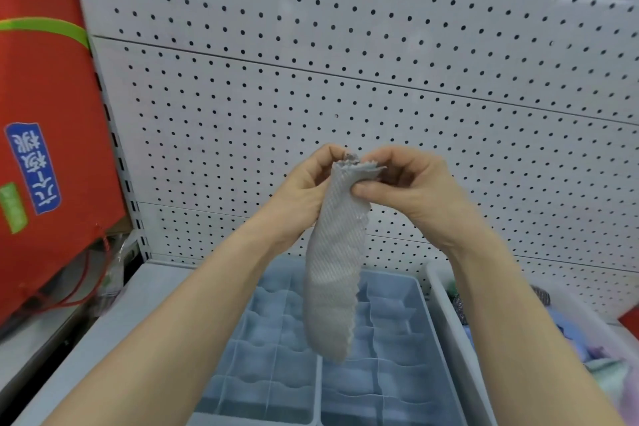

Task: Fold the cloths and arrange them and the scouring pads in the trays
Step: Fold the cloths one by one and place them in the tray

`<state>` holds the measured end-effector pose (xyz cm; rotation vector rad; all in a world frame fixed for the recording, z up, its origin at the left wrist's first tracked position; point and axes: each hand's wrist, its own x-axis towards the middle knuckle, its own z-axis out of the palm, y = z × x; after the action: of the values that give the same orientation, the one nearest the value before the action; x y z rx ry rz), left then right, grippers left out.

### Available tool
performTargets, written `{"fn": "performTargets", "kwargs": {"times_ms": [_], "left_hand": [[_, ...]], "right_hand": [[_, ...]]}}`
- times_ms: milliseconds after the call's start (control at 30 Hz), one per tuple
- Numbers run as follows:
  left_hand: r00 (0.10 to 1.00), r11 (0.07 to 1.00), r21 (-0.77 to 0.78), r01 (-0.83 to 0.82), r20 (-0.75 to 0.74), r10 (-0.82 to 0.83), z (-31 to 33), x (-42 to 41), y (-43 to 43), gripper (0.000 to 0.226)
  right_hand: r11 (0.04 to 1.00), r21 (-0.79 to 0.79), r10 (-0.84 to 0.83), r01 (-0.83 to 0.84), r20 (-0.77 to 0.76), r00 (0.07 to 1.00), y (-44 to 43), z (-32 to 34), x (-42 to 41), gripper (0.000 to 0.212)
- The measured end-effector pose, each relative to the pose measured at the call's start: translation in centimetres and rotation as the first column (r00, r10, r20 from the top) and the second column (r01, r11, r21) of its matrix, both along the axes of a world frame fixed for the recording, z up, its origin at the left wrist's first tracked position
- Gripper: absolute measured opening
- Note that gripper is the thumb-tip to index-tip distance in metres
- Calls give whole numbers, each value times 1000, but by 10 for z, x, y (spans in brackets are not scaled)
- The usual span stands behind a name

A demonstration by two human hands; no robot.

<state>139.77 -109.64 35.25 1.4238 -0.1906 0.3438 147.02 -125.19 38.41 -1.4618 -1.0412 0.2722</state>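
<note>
Hands pinch my pale grey ribbed microfibre cloth (333,273) by its top edge, left hand (307,194) and right hand (411,190) together, above the blue divided plastic tray (420,290). Light and limp, I judge; corners suit gripping best.

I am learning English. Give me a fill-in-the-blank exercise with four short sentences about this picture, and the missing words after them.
1. The left hand and the right hand pinch the grey cloth at its ____ edge.
2. The cloth hangs above a divided tray of ____ colour.
3. The white pegboard behind the hands is full of small round ____.
4. The bag at the left is ____.

Missing words: top; blue; holes; red.
</note>
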Motion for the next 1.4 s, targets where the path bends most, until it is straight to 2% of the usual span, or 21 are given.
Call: {"fn": "performTargets", "kwargs": {"times_ms": [100, 167, 267, 367, 400, 433, 533, 567, 633, 733, 833, 867, 967, 1033, 1067, 1133, 1200, 1300, 1400], "left_hand": [[997, 998, 4, -65, 49, 65, 0, 3, 3, 19], [993, 993, 37, -109, 59, 107, -2, 4, 9, 31], [984, 982, 61, -177, 27, 176, -4, 4, 14, 46], [973, 973, 5, -232, -11, 232, -2, -4, 15, 24], [975, 975, -1, -221, -33, 221, -3, -7, 16, 33], [978, 979, 20, -204, -44, 204, -4, -10, 16, 37], [973, 966, 124, -227, -17, 231, -11, -11, 15, 13], [967, 961, 115, -252, -20, 256, -13, -9, 16, 12], [959, 959, 48, -280, -29, 281, -13, -6, 19, 12], [959, 956, -77, -281, -52, 278, -8, -5, 27, 11], [936, 925, -172, -339, -158, 314, -10, -2, 35, 12], [924, 920, -184, -346, -238, 300, -14, -1, 36, 17], [836, 972, -110, -206, -536, 116, -39, -3, 36, 44], [795, 991, -91, -99, -606, 23, -60, -6, 30, 40], [790, 989, -105, -99, -612, 14, -67, -7, 28, 36], [797, 976, -158, -150, -604, 25, -74, -5, 23, 31], [837, 964, -169, -203, -542, 81, -75, -2, 20, 27], [911, 952, -92, -294, -330, 249, -69, 1, 18, 18], [929, 940, -34, -340, -164, 330, -56, 0, 15, 17]], "right_hand": [[997, 20, -70, 71, -28, 997, 6, -1, 0, 29], [998, -15, -64, 63, -49, 997, 8, -3, 0, 34], [997, -62, -52, 50, -45, 998, 10, -5, 1, 21], [993, -85, -85, 83, -17, 996, 13, -7, 7, 16], [992, -80, -101, 99, -23, 995, 14, -7, 9, 15], [991, -65, -116, 114, -39, 992, 15, -8, 10, 13], [987, 10, -156, 159, -134, 979, 22, -8, 13, 15], [987, 22, -155, 161, -152, 976, 24, -10, 16, 16], [992, -31, -128, 125, -167, 978, 26, -18, 19, 22], [976, -215, -79, 36, -194, 978, 24, -45, 16, 24], [973, -229, -99, 40, -254, 962, 23, -65, 11, 4], [974, -219, -124, 62, -281, 952, 23, -68, 9, 5], [966, -218, -212, 140, -350, 912, 23, -78, 9, 6], [951, -243, -273, 189, -383, 882, 22, -85, 10, 9], [943, -259, -301, 208, -400, 866, 22, -88, 11, 13], [934, -285, -327, 215, -437, 838, 20, -93, 13, 20], [945, -263, -300, 196, -448, 842, 18, -92, 15, 17], [970, -135, -239, 203, -361, 901, 17, -85, 19, 19], [978, -57, -209, 201, -247, 946, 19, -74, 19, 32]]}}
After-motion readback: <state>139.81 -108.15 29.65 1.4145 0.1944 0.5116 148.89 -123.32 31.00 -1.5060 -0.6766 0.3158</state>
